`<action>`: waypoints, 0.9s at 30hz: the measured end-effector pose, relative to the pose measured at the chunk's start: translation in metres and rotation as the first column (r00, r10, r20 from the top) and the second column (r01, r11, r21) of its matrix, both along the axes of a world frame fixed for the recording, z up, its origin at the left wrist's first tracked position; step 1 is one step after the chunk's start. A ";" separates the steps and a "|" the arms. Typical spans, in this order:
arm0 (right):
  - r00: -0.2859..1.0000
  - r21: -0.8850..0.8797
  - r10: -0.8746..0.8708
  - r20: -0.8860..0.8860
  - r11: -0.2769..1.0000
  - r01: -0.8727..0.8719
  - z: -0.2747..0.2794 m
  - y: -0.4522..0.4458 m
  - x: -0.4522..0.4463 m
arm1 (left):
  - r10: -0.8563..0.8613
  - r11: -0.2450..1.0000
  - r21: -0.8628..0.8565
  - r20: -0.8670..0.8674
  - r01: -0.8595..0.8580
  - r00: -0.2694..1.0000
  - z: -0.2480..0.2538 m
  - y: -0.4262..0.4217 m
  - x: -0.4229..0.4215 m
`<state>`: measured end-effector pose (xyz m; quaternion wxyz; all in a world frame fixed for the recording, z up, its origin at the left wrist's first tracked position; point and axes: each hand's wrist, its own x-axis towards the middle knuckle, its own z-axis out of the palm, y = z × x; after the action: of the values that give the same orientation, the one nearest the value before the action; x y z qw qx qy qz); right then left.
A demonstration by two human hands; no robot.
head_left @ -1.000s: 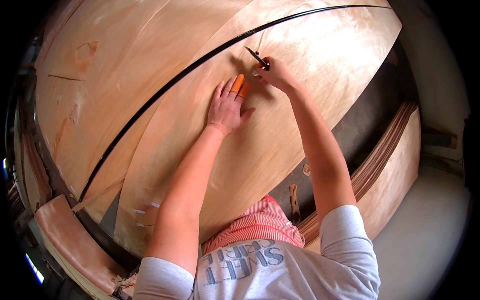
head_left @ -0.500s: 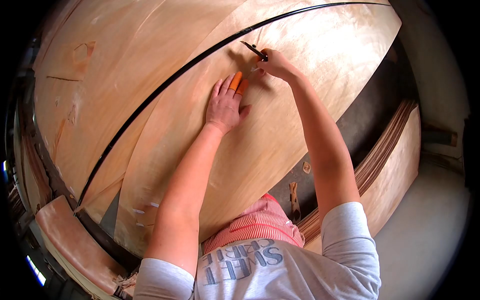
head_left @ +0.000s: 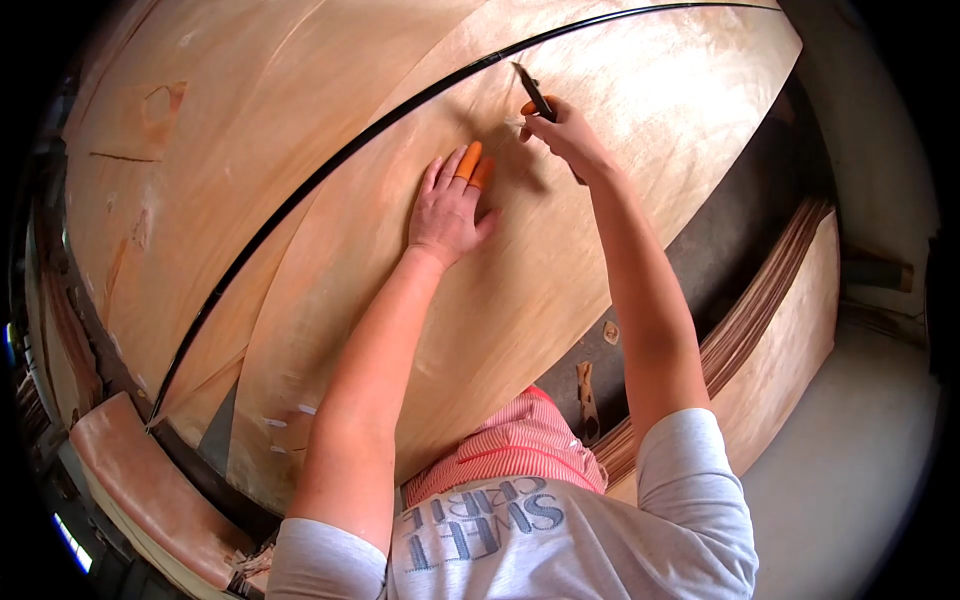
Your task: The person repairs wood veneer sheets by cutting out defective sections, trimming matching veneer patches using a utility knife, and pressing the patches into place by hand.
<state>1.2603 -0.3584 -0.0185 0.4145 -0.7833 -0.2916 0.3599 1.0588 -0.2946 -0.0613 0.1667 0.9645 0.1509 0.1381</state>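
Observation:
My left hand point(head_left: 455, 205) lies flat on a large pale wood veneer sheet point(head_left: 500, 290), fingers spread, with orange covers on two fingers. To its upper right, my right hand point(head_left: 565, 130) grips a dark knife point(head_left: 540, 97) just above the same sheet, its narrow tip pointing up and left. An orange cover shows on a finger of this hand too. A small whitish bit, too small to make out, is by its fingertips. Beyond both hands, a long black strip point(head_left: 330, 170) curves across the veneer.
A stack of veneer sheets point(head_left: 775, 340) stands at the right. Curved veneer pieces point(head_left: 150, 490) lie at the lower left. A wood scrap point(head_left: 586, 400) is on the dark surface between sheet and stack. The far veneer has a torn patch point(head_left: 163, 108).
The knife has turned more upright, and more of its handle shows below my right hand. That hand has shifted slightly right. My left hand stays flat, a little further left.

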 end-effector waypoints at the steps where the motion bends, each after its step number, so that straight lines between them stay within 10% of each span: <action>1: 0.998 0.049 -0.060 -0.026 0.997 0.061 -0.001 -0.005 -0.004 | 0.000 1.000 -0.012 0.017 0.001 1.000 0.000 0.000 0.000; 17: 0.561 0.069 -0.253 -0.788 0.869 0.489 -0.026 -0.132 -0.081 | -0.092 0.992 0.077 -0.083 0.098 0.992 0.014 0.016 0.037; 23: 0.638 0.066 -0.196 -0.745 0.930 0.363 -0.017 -0.134 -0.083 | -0.144 0.982 0.107 -0.080 0.152 0.986 0.007 0.026 0.025; 27: 0.885 0.107 -0.239 -0.399 0.947 0.304 -0.014 -0.103 -0.069 | -0.170 0.979 0.108 -0.053 0.175 0.984 0.011 0.020 0.004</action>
<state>1.1917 -0.4614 -0.0320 0.5736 -0.6941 -0.1216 0.4177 1.0626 -0.2746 -0.0501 0.1201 0.9846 0.0624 0.1106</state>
